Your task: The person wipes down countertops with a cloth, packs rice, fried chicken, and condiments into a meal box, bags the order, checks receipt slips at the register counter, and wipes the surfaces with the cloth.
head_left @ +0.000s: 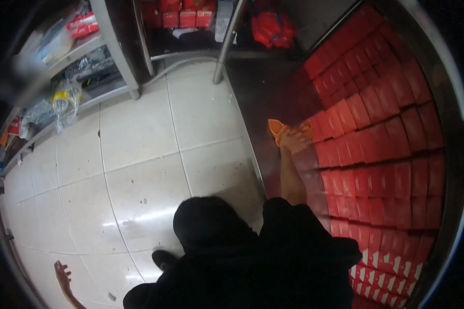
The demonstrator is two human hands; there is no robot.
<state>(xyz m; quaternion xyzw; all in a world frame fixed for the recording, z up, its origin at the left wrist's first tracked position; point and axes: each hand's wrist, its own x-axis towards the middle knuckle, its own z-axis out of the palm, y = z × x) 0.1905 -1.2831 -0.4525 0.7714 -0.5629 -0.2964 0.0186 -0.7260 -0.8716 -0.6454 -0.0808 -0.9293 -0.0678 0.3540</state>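
My right hand [295,141] reaches out over a dark metal shelf surface [265,92], its fingers pressed down on an orange cloth [276,129]. Part of the cloth sticks out on the left of the hand, and a little shows beyond the fingers. Just right of that hand, stacked red boxes [355,113] stand in several rows. My left hand [63,273] hangs low at the far left above the tiled floor, its fingers loosely bent and apart, with nothing visible in it.
A grey metal rack [116,44] at the upper left holds plastic-wrapped goods. More red boxes [187,19] and a red bag [273,28] lie at the back. A metal post [227,46] rises beside the dark surface. White floor tiles [134,129] spread to the left.
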